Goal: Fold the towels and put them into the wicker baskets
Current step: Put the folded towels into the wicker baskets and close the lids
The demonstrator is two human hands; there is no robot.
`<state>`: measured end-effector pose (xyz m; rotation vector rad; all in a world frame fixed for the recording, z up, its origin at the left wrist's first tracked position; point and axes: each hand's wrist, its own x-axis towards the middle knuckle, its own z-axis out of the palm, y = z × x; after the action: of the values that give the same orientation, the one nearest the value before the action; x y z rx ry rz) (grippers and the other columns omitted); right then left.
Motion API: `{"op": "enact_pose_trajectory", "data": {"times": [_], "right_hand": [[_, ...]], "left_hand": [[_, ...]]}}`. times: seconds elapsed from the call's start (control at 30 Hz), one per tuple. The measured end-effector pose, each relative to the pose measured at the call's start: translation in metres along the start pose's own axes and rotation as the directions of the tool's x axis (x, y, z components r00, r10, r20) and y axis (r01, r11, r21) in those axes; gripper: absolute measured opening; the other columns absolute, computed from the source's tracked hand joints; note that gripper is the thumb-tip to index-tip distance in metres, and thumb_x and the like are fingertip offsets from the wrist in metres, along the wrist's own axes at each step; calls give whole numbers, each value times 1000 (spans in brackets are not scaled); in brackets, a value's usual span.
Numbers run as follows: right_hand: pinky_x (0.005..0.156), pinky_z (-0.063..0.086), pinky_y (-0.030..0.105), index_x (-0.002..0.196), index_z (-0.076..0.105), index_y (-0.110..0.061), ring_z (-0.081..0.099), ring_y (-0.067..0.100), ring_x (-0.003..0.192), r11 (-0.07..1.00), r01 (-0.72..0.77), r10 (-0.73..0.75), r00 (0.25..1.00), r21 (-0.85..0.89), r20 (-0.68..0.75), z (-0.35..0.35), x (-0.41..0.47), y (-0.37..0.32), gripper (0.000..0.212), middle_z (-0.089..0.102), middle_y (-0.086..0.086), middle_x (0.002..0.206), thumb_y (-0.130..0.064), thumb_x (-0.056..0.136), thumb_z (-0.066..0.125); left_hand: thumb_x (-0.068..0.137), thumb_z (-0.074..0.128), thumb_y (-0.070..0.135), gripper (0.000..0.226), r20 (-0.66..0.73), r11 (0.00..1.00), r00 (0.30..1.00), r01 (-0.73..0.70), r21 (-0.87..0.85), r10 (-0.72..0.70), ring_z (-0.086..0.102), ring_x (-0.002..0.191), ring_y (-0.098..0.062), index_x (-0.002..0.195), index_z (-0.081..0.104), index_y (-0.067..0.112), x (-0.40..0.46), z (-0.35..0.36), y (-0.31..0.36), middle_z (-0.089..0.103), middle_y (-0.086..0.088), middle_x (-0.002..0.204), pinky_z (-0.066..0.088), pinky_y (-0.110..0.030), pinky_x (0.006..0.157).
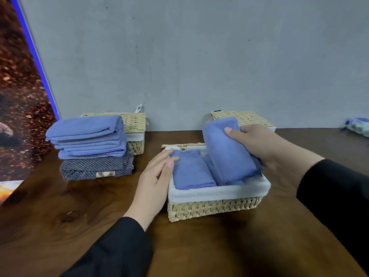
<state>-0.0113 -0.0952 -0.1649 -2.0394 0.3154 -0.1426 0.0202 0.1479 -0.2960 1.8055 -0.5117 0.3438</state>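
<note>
Holding: the right hand (259, 144) grips a folded blue towel (227, 150) from its right side, thumb lying across the towel's upper face, fingers hidden behind it
Held towel: tilted, its far end raised above the rim, its near end down inside the right half of the open wicker basket (213, 208)
Left hand (157, 174): fingers straight and relaxed, fingertips touching the left edge of a second folded blue towel (190, 170), palm just beside the basket's left wall
Second towel: lies flat in the left half of the basket, next to the held one
Basket: woven straw with a white cloth liner (217, 191) folded over the rim, standing at the centre of the dark wooden table (199, 246)
Stack at far left: folded blue towels (87, 136) piled on a folded grey striped towel (95, 169)
Behind the stack: a lidded wicker basket (136, 128) against the grey wall (199, 56)
Far right of centre: another lidded wicker basket (245, 117), partly hidden by the held towel and right hand
Far right edge: a small bluish cloth bundle (358, 125), too blurred to name
Sleeves: both forearms wear black sleeves (339, 188)
</note>
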Motion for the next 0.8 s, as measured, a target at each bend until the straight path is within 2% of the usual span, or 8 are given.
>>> {"op": "enact_pose_trajectory", "data": {"times": [0.07,0.13,0.23,0.3,0.4,0.47,0.73,0.8], "right_hand": [[71,52,37,85,65,-6,63,23,73,913,-9,26,999,-408,34,4,13,13,47,68,9,82,-51,98,58],[59,38,32,87,59,-9,53,21,72,712,58,-65,998,-700,16,9,18,25,44,57,5,82,-53,96,57],[87,41,27,138,53,-22,54,20,116,606,299,-400,915,-737,42,6,7,25,52,53,0,130,-50,95,60],[103,31,20,149,43,-36,41,5,135,587,458,-451,870,-668,199,-4,-1,19,63,42,-20,149,-57,92,60],[118,23,25,155,26,-50,22,-3,148,531,481,-167,867,-698,470,-10,0,20,80,10,-40,159,-78,83,49],[123,19,30,158,15,-50,14,1,152,489,464,-35,856,-739,515,-9,4,27,90,-5,-41,159,-83,78,41],[127,-6,48,159,-2,-45,-18,20,153,406,440,195,814,-801,547,4,14,23,99,-13,-29,162,-88,74,25],[120,-17,38,160,-4,-42,-25,10,146,423,431,194,817,-797,544,5,11,25,89,-14,-28,162,-81,85,26]], "left_hand": [[100,44,43,40,-1,1000,1000,21,2,-21,41,136,8,121,72,23,2,-1,-4,55,20,141,29,-23,118],[96,44,45,41,13,1000,1000,20,1,-20,40,136,9,119,72,25,2,-4,-4,55,21,141,29,-18,116],[93,43,49,42,8,1000,1000,15,11,-15,43,133,9,115,73,29,3,-7,-4,56,23,139,29,-12,112],[93,43,49,39,-9,1000,1000,4,17,-4,44,131,8,110,73,30,5,-5,-3,57,24,136,29,-7,109],[94,43,49,38,-22,1000,1000,-7,25,8,47,130,5,105,74,29,7,-4,-4,59,26,131,31,-7,106],[94,42,49,39,-24,1000,1000,-11,23,12,48,130,3,103,74,29,8,-6,-6,60,25,130,32,-13,107],[94,44,49,38,-19,1000,1000,-3,30,4,49,129,1,102,75,28,9,-5,-4,60,24,130,32,-10,104],[95,45,46,36,-20,999,1000,-6,35,7,50,128,0,102,75,27,10,-6,-4,61,23,128,33,-14,105]]}}
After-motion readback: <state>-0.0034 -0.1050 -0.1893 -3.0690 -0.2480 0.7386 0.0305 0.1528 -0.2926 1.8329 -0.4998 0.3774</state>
